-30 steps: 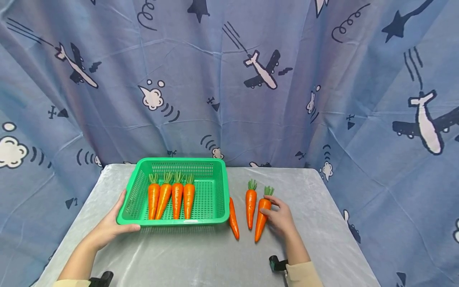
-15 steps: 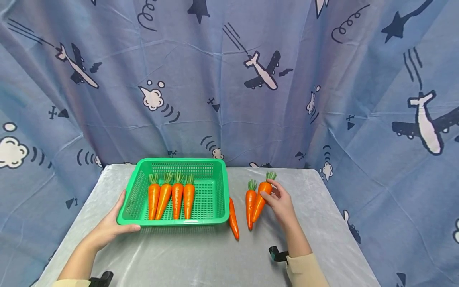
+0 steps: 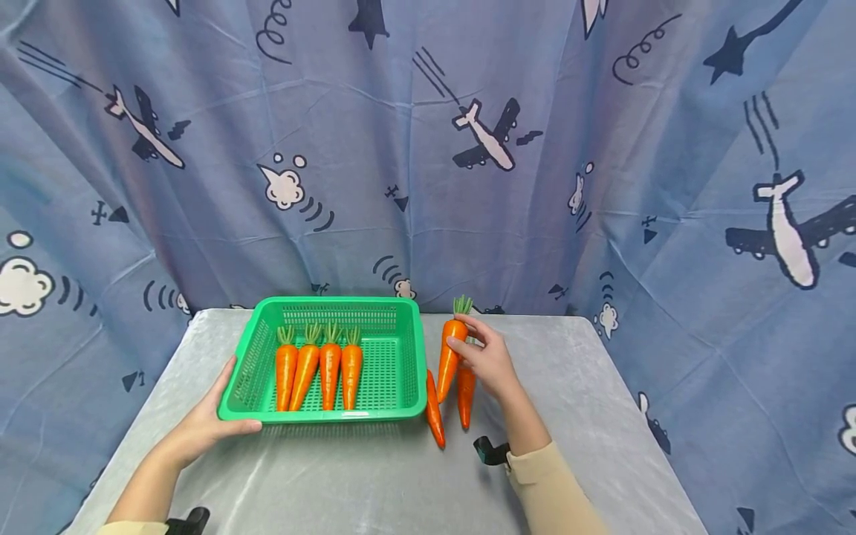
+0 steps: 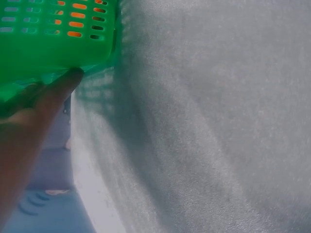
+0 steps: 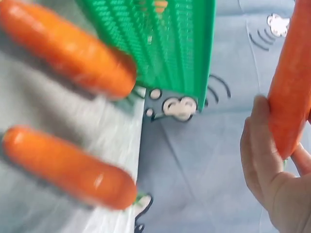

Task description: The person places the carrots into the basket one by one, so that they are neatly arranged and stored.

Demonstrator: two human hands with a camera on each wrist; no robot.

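My right hand (image 3: 488, 358) pinches a carrot (image 3: 450, 349) near its green top, raised over the table just right of the green plastic basket (image 3: 334, 417). The right wrist view shows this carrot (image 5: 289, 82) between fingers and thumb. Two more carrots lie on the table: one (image 3: 435, 420) against the basket's right side, the other (image 3: 466, 397) partly hidden behind the right hand. Inside the basket, several carrots (image 3: 286, 371) lie side by side, tops toward the back. My left hand (image 3: 203, 417) holds the basket's near left corner, thumb along the front and fingers along the left side.
A grey cloth-covered table (image 3: 334, 483) carries everything. Behind and around it hangs a blue curtain (image 3: 374, 186) printed with planes and clouds. A black wrist mount (image 3: 490, 451) sticks out beside the right forearm.
My right hand has lifted the rightmost carrot off the table and carried it left, past the middle carrot, toward the basket. My left hand and the basket stay put.
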